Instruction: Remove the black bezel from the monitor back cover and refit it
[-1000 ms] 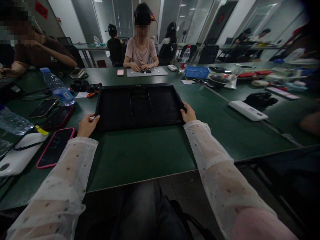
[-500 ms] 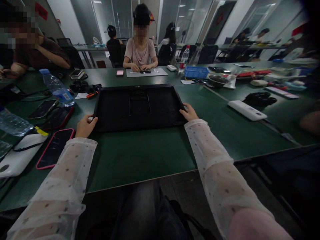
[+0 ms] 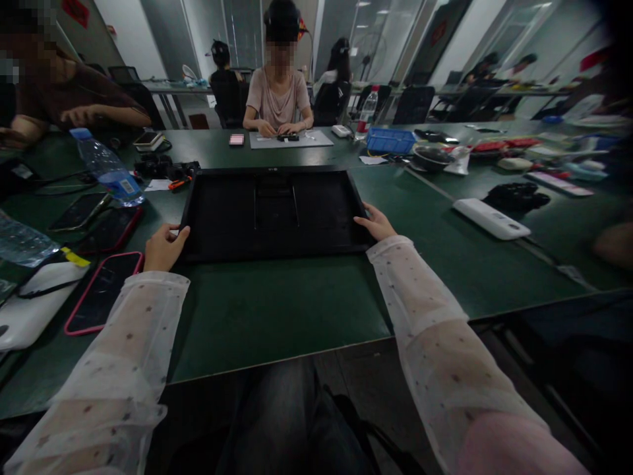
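Observation:
A large black rectangular panel, like the back shell of a monitor, lies flat on the green table in front of me. My left hand grips its near left corner, fingers curled over the edge. My right hand holds its right edge near the front corner, fingers closed on the rim. Both arms wear sheer white dotted sleeves.
Left of the panel lie several phones, a white power bank and water bottles. A white device and a black bundle sit to the right. A person works opposite, another at far left. A blue tray stands beyond.
The panel has slid slightly toward me and to the left, with both hands staying on its edges. The person at far left has shifted an arm.

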### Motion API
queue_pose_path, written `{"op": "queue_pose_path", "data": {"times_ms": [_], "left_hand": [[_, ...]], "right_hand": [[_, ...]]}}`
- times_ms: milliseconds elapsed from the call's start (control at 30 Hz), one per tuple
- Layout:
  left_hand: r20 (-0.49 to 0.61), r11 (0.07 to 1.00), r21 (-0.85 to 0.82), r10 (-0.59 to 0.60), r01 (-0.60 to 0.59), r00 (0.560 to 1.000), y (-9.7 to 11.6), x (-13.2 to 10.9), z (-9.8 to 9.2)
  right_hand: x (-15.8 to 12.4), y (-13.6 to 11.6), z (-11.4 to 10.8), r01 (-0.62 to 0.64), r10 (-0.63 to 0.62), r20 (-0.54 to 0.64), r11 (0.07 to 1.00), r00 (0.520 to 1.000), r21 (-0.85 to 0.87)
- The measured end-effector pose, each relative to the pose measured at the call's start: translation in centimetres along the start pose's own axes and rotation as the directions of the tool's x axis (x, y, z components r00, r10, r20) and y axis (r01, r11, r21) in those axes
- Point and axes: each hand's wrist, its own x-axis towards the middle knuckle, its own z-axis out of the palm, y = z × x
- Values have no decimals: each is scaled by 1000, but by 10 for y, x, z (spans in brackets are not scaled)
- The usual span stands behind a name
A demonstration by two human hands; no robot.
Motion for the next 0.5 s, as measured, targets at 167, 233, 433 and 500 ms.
{"op": "queue_pose_path", "data": {"times_ms": [167,233,433,500], "left_hand": [[26,999,-37,-5,6,1000,-2,1,-1],[23,999,-48,-8,9,1000,-2,1,-1],[23,999,-36,-6,7,1000,3,-2,-4],[42,997,-73,15,-12,999,5,-3,-5]], "right_hand": [[0,7,1,-79,82,-70,996,994,43],[1,12,0,-94,99,-101,994,990,56],[-1,16,-3,-57,60,-187,998,980,22],[0,16,-5,-63,60,-242,998,968,-3]]}}
